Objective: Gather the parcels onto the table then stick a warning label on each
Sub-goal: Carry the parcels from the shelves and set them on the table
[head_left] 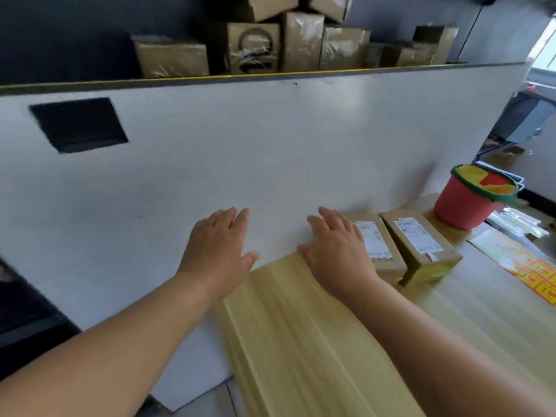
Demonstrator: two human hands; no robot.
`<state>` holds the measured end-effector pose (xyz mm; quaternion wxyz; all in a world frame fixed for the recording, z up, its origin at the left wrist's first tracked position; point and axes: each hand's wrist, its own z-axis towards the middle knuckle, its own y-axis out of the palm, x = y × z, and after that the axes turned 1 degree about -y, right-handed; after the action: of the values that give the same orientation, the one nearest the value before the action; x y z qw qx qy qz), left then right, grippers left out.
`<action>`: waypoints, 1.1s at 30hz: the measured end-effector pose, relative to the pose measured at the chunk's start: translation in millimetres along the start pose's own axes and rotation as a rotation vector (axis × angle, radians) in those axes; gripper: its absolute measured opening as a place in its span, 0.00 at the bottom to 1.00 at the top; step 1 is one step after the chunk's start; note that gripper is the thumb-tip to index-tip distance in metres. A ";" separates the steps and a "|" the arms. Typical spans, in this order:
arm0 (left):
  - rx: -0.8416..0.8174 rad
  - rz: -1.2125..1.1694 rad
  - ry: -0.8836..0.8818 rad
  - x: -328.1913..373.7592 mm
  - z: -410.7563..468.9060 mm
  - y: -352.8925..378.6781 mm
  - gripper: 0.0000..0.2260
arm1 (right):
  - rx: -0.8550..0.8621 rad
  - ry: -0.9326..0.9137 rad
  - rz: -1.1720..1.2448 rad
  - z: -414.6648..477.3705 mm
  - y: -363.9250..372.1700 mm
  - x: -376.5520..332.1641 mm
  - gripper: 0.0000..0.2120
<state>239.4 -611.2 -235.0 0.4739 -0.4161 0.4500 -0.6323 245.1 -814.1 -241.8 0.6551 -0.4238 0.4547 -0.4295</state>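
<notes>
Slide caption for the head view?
Left hand and right hand open near white partition; two parcels on wooden table, red bucket behind.

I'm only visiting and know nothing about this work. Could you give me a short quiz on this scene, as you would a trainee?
1. True or false: the left hand grips the red bucket.
2. How many parcels lie on the wooden table? A) one B) two C) four
3. Fill in: the bucket's rim is ___.

Key:
1. False. The left hand is open, holds nothing, and is well away from the bucket.
2. B. Two parcels lie side by side.
3. Green.
</notes>
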 end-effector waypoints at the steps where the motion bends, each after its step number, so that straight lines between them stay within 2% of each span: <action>1: 0.027 0.034 -0.010 -17.8 -15.0 -18.7 0.34 | 0.012 -0.034 -0.010 -2.7 -8.7 -24.9 0.27; 11: 0.247 0.242 -0.180 -197.3 -203.7 -199.9 0.33 | 0.128 -0.370 -0.053 -56.3 -72.6 -295.4 0.27; 16: 0.324 0.339 -0.288 -267.8 -284.8 -267.7 0.34 | 0.205 -0.503 -0.033 -82.7 -90.4 -408.8 0.25; 25: 0.420 0.383 -0.505 -357.2 -372.6 -335.1 0.32 | 0.198 -0.681 0.128 -89.0 -105.2 -547.7 0.27; 33: 0.499 0.327 -0.620 -440.0 -373.1 -357.5 0.34 | 0.198 -0.808 0.213 -49.0 -89.9 -640.9 0.27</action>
<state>-106.4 -65.4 -27.2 0.7669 -0.3823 0.1793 -0.4833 42.8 -238.8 -19.5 0.8588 -0.4436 0.1596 -0.2005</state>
